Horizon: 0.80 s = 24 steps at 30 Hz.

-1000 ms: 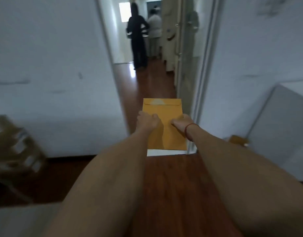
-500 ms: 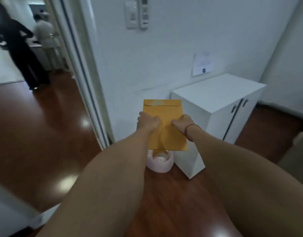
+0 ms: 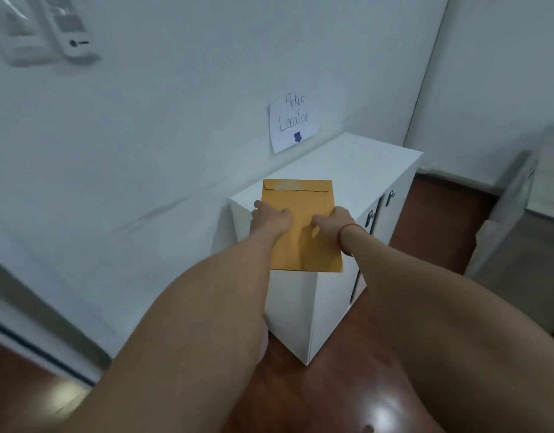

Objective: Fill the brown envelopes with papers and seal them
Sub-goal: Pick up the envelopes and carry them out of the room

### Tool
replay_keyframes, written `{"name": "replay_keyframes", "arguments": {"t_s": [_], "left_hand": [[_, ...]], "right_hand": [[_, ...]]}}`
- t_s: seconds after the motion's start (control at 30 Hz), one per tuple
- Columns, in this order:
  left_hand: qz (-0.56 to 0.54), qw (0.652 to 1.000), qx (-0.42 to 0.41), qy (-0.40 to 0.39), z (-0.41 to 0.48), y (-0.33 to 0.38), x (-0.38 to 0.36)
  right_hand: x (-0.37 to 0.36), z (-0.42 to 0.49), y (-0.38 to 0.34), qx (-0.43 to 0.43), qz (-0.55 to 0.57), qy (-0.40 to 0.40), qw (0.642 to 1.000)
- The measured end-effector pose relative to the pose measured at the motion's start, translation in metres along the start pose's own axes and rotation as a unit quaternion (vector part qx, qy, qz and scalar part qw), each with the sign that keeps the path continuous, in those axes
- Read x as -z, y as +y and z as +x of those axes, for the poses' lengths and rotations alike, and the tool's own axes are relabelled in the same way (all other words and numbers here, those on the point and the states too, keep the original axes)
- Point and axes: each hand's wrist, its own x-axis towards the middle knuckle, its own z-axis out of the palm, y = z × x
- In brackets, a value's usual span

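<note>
- My left grip [image 3: 271, 218] is clamped on the left edge of the brown envelope [image 3: 300, 242], thumb on its upper face; the fingers underneath are hidden.
- My right grip [image 3: 333, 223] is clamped on the right edge of it, at about the same height, with fingertips pressed on the upper face.
- A thin red band [image 3: 344, 235] circles my right wrist.
- I hold the envelope out in front of me at arm's length, nearly flat, with its flap end at the far side and the flap folded down.
- It sits over the near left corner of a white cabinet [image 3: 363, 164], and its near edge juts past the cabinet's top. I cannot tell whether it touches the top or is just above it.
- The cabinet stands against a white wall [image 3: 175, 135], with two dark handles [image 3: 391, 196] on its doors on the right.
- A paper note [image 3: 292, 121] is stuck to the wall just above the far end of the cabinet; it reads "Pickup Location" with a blue arrow pointing down.
- A blurred white switch panel [image 3: 72, 32] is on the wall at the far left.
- The floor [image 3: 331, 385] is glossy reddish-brown wood.
</note>
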Motion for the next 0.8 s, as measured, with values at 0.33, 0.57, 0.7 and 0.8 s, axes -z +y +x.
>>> {"name": "replay_keyframes", "arguments": {"t_s": [0.33,0.57,0.7,0.8], "left_hand": [[-0.042,0.996,0.064,0.04,0.143,0.102,-0.099],[-0.094,0.98,0.16,0.067,0.239,0.128,-0.143],[-0.101,0.975,0.181,0.085,0.297,0.14,-0.158],[-0.112,0.969,0.205,0.082,0.333,0.154,-0.168]], "right_hand": [[0.07,0.204,-0.021,0.015,-0.04,-0.052,0.998],[0.076,0.331,-0.042,0.043,-0.137,-0.118,0.983],[0.069,0.39,-0.056,0.064,-0.163,-0.127,0.976],[0.064,0.436,-0.065,0.062,-0.162,-0.131,0.976]]}}
